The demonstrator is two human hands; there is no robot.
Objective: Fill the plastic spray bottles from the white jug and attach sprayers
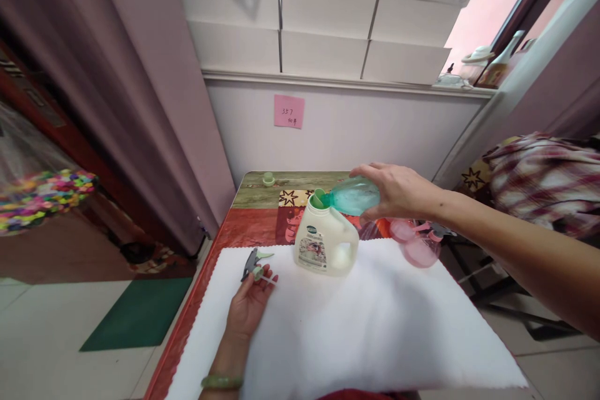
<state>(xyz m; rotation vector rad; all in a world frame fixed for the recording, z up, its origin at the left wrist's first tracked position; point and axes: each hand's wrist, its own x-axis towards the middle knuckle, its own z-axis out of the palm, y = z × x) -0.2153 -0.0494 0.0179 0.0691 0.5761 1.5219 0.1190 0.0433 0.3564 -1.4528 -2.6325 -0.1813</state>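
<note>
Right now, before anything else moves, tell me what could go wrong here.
The green bottle lies tipped over, neck at the jug's mouth; if the right hand slips, any liquid might run onto the white cloth.

The left hand holds the sprayer head, not the jug, so a push could tip it.

The pink bottle sits near the table's edge, close to the right forearm in view; a swing might knock it.
</note>
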